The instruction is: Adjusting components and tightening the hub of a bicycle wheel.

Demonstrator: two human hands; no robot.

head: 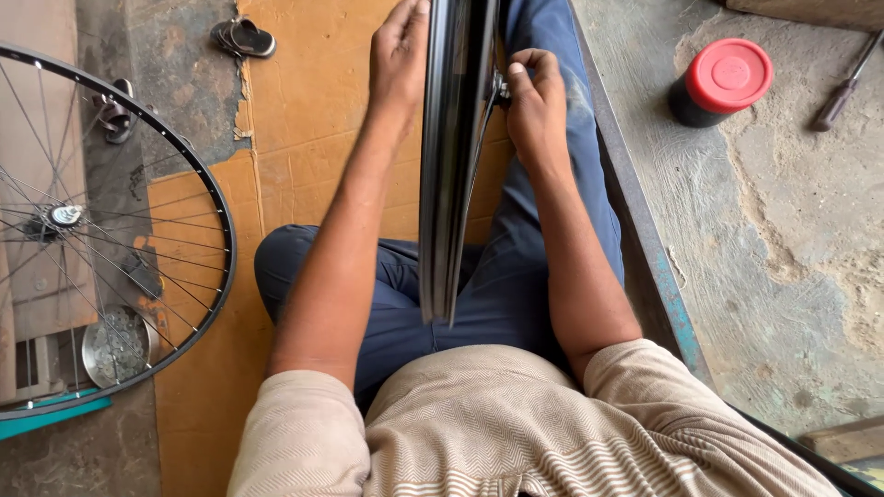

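Fingers (pixel 527 66) of the right hand (pixel 536 106) are curled together and pinched at the hub side of the rim (pixel 451 156), where a small metal part is gripped; exactly what is pinched cannot be told, since it is mostly hidden by the rim. The left hand (pixel 398 57) is laid flat against the other side of the rim near its top, fingers stretched out together and pressed along the black metal, not wrapped around it.

The rim is held upright and edge-on between the two forearms, its lower edge resting on the lap (pixel 497 294), over dark blue trousers. Thin spokes are seen running from the rim toward the right hand.

A second wheel (pixel 219 212), fully spoked with a hub at its centre, is seen at the left, well apart from the hands. Under its lower part a round metal bowl (pixel 115 345) is seen, filled with small pieces too small to tell. Brown cardboard (pixel 304 138) is spread under the legs. Two sandals (pixel 243 37) are seen beyond it on the concrete, one near the top and one beside the second wheel. At the right, on a rough raised surface, a black jar with a red lid (pixel 727 75) is stood upright, and a screwdriver (pixel 843 92) is laid just beside it.
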